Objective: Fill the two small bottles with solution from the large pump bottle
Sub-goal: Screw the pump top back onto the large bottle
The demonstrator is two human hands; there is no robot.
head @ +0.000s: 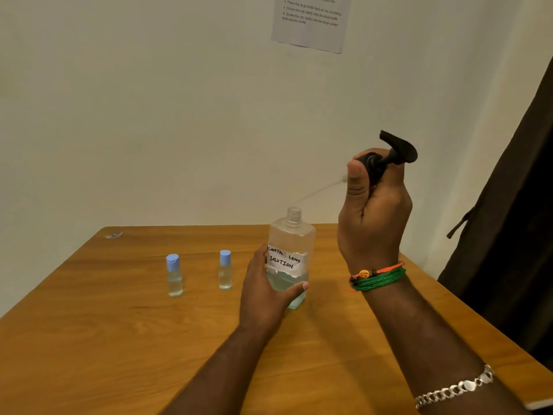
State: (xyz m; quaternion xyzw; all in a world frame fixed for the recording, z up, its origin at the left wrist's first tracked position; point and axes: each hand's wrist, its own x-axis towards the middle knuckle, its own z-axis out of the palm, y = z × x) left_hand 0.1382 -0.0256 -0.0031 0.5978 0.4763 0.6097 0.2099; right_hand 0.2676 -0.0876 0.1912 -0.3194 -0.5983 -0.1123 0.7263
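Observation:
The large clear bottle (291, 235), labelled "contact lens solution", stands upright on the wooden table (119, 339) with its neck uncovered and pale blue liquid in its lower part. My left hand (266, 289) grips its lower body. My right hand (372, 205) holds the black pump head (395, 151) up and to the right of the bottle, and its thin clear dip tube (317, 191) slants down toward the neck. Two small clear bottles with blue caps stand to the left: one (174, 277) farther left, one (225, 271) nearer the large bottle. Both are capped.
A printed sheet (311, 22) hangs on the pale wall behind the table. A dark curtain (514, 205) hangs along the right side. A small scrap (113, 235) lies at the table's far left corner.

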